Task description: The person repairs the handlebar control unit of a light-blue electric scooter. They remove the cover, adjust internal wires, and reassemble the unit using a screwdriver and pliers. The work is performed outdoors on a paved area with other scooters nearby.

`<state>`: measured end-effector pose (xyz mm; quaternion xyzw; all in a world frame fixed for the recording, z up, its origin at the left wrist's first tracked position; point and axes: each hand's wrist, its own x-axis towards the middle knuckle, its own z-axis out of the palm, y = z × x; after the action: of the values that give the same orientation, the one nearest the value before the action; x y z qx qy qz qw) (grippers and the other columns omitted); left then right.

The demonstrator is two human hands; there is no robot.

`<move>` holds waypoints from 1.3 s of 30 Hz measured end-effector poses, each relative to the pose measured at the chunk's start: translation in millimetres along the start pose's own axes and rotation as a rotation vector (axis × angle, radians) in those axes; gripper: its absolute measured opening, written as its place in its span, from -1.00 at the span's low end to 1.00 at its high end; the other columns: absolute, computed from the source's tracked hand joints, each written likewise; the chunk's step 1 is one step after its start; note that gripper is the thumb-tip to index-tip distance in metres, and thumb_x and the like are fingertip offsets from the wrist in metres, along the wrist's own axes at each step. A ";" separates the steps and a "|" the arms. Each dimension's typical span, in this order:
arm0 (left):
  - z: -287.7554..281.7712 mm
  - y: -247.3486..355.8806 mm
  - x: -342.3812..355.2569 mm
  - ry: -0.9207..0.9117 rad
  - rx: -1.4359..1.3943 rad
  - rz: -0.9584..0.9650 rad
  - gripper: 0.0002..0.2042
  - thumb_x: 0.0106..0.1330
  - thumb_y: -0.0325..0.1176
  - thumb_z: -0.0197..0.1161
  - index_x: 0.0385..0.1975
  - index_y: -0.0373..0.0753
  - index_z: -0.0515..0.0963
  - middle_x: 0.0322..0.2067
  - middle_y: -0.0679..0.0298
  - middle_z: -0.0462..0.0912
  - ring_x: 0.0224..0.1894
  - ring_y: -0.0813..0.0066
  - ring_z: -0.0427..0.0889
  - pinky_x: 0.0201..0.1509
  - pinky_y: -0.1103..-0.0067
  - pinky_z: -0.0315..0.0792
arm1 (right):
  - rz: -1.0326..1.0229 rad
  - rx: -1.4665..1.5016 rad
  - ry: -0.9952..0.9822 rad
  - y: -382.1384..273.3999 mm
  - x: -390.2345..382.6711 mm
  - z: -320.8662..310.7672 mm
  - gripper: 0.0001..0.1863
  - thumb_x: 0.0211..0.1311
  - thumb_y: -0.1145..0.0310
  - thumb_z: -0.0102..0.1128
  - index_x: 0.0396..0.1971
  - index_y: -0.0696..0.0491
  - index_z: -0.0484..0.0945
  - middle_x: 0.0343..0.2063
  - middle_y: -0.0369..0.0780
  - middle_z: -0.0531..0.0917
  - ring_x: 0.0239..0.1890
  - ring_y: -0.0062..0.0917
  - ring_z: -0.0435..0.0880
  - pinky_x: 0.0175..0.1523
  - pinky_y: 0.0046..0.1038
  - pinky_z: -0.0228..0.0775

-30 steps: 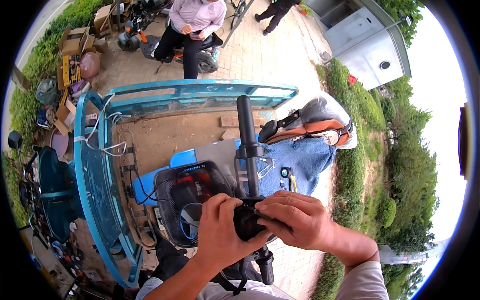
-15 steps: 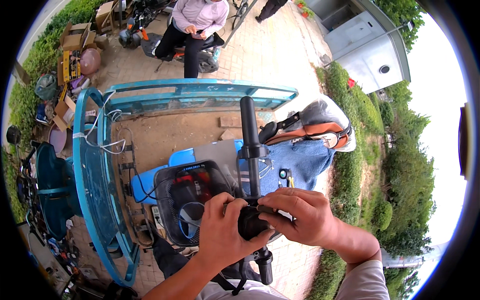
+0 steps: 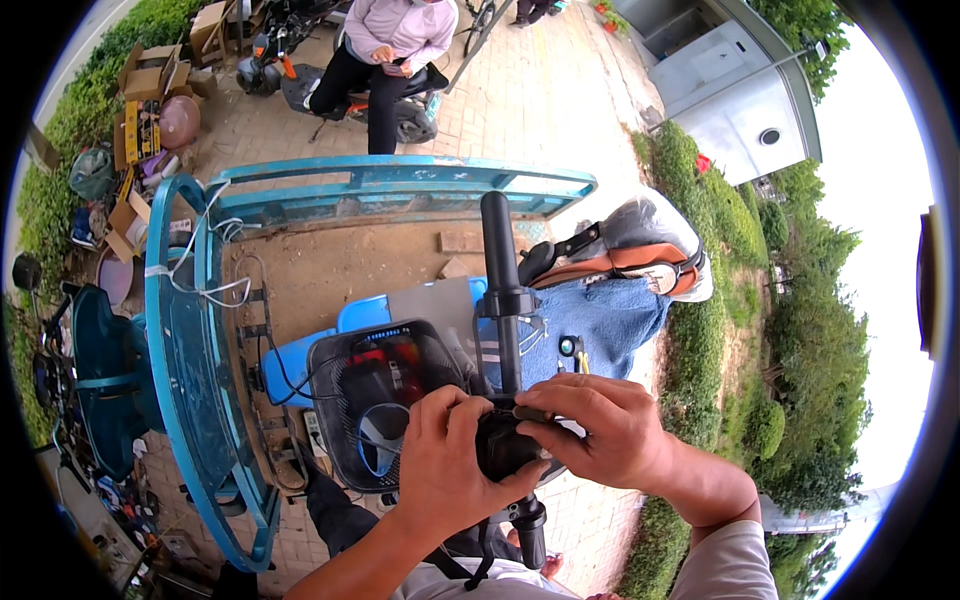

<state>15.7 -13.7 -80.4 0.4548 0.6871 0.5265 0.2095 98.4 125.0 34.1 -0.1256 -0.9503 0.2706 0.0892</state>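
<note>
Black plastic, judging by its sheen, is forming the case (image 3: 503, 447) now under study; it is sitting at the middle of the handlebar (image 3: 509, 350), between the upper grip (image 3: 496, 240) and the lower grip (image 3: 534, 542).

Left hand (image 3: 440, 465): curling round the case, fingers bending over its upper left, thumb lying along its lower edge. Right hand (image 3: 612, 437): pinching a small dark strip (image 3: 533, 413) between thumb and fingertips, at the upper right of the case. Whether the strip is joining onto the case, cannot tell; the fingers are covering that spot.

Handling, by eye only: the case is looking stiff and fairly light, its smooth surface probably giving the skin little bite. The handlebar seems to be bearing its weight, so the left hand is likely steadying more than lifting. The strip is looking thin and light, easily dropped, perhaps the more fragile item. Best holds: cupping the case by its sides; taking the strip flat, near its free end.

Surroundings: a black basket (image 3: 321, 390) is standing just left of the left hand, a blue towel (image 3: 625, 318) is lying beyond the right hand, and a blue-green cart (image 3: 185, 370) is standing farther left.
</note>
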 end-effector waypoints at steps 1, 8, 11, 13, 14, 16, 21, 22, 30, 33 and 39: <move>0.2 0.0 0.1 -0.003 -0.001 -0.002 -0.31 -0.13 -0.07 0.56 -0.07 -0.27 0.35 -0.12 0.06 0.28 -0.01 0.09 0.37 -0.05 0.29 0.45 | -0.011 -0.004 0.000 0.2 0.4 0.5 -0.69 -0.02 0.51 0.45 -0.25 0.17 0.56 -0.39 -0.15 0.68 -0.37 -0.26 0.72 -0.29 -0.36 0.60; 2.8 0.1 -1.1 0.051 -0.014 -0.007 -0.31 -0.11 0.02 0.55 -0.08 -0.25 0.39 -0.11 0.07 0.31 -0.06 0.08 0.42 -0.06 0.28 0.43 | -0.125 0.029 -0.061 2.2 7.8 0.3 -0.63 -0.06 0.54 0.44 -0.19 0.16 0.58 -0.36 -0.17 0.67 -0.38 -0.29 0.71 -0.28 -0.39 0.59; 1.9 -0.3 -1.3 0.010 0.006 -0.008 -0.29 -0.11 -0.03 0.54 -0.05 -0.29 0.34 -0.11 0.05 0.29 -0.01 0.08 0.37 -0.03 0.29 0.43 | -0.152 0.039 -0.122 4.3 12.6 -2.9 -0.58 -0.09 0.53 0.40 -0.12 0.16 0.58 -0.31 -0.17 0.67 -0.34 -0.30 0.71 -0.24 -0.38 0.59; 2.3 -1.3 -1.5 0.013 0.013 -0.003 -0.28 -0.11 -0.03 0.54 -0.04 -0.29 0.34 -0.11 0.05 0.30 -0.01 0.07 0.37 -0.02 0.28 0.43 | -0.199 -0.011 -0.189 5.6 15.1 -6.2 -0.54 -0.12 0.49 0.35 -0.09 0.15 0.59 -0.26 -0.16 0.66 -0.30 -0.30 0.70 -0.21 -0.35 0.59; 4.2 -2.4 -1.6 0.036 0.008 0.006 -0.29 -0.11 0.00 0.54 -0.04 -0.28 0.36 -0.10 0.05 0.31 -0.03 0.07 0.40 -0.03 0.28 0.43 | -0.237 -0.065 -0.235 4.8 15.7 -9.5 -0.52 -0.14 0.47 0.33 -0.07 0.15 0.59 -0.23 -0.15 0.66 -0.27 -0.29 0.70 -0.19 -0.33 0.59; 5.5 -3.4 -1.1 0.044 0.014 0.022 -0.30 -0.11 0.02 0.53 -0.05 -0.27 0.38 -0.10 0.06 0.32 -0.05 0.07 0.42 -0.04 0.27 0.42 | -0.313 -0.095 -0.232 4.5 17.6 -6.5 -0.49 -0.17 0.43 0.28 -0.06 0.13 0.59 -0.21 -0.14 0.64 -0.24 -0.29 0.69 -0.17 -0.31 0.59; 7.3 -6.6 -4.3 0.033 0.036 0.027 -0.29 -0.14 0.00 0.54 -0.03 -0.27 0.38 -0.09 0.06 0.34 -0.03 0.07 0.42 -0.03 0.26 0.42 | -0.323 -0.105 -0.241 -2.4 15.7 -2.4 -0.45 -0.21 0.43 0.23 -0.04 0.14 0.58 -0.21 -0.15 0.60 -0.15 -0.26 0.63 -0.02 -0.27 0.54; 8.8 -6.7 -4.5 0.043 0.020 0.029 -0.28 -0.13 0.00 0.54 -0.03 -0.27 0.38 -0.09 0.06 0.34 -0.03 0.07 0.42 -0.03 0.27 0.42 | -0.325 -0.165 -0.249 -4.7 16.5 -4.2 -0.45 -0.21 0.44 0.23 -0.03 0.15 0.58 -0.20 -0.15 0.60 -0.13 -0.25 0.63 0.00 -0.26 0.53; 6.3 1.4 -3.1 0.055 -0.064 -0.088 -0.27 -0.15 -0.06 0.52 0.04 -0.22 0.36 -0.04 0.08 0.34 0.01 0.02 0.41 0.05 0.25 0.40 | -0.307 -0.222 -0.109 1.9 -0.9 12.1 -0.35 -0.26 0.48 0.38 0.03 0.14 0.55 -0.41 -0.22 0.58 -0.43 -0.33 0.64 -0.37 -0.40 0.52; 7.5 0.0 -5.7 0.074 -0.061 -0.102 -0.27 -0.13 -0.02 0.49 0.04 -0.23 0.37 -0.03 0.07 0.34 -0.02 0.03 0.42 -0.02 0.25 0.41 | -0.267 -0.202 -0.065 -8.6 4.6 22.4 -0.42 -0.08 0.61 0.34 0.08 0.16 0.52 -0.30 -0.15 0.61 -0.37 -0.26 0.63 -0.23 -0.26 0.53; 6.2 2.7 -6.8 0.057 -0.098 -0.118 -0.28 -0.10 0.00 0.44 0.05 -0.25 0.36 -0.01 0.06 0.36 0.04 0.05 0.41 -0.05 0.26 0.41 | -0.287 -0.260 -0.050 -7.3 -7.1 22.8 -0.47 0.05 0.64 0.25 0.11 0.11 0.51 -0.29 -0.09 0.64 -0.24 -0.21 0.65 -0.10 -0.17 0.54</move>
<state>24.9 -16.0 -81.5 0.3877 0.6918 0.5588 0.2425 98.4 105.7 18.2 0.0073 -0.9873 0.1329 0.0864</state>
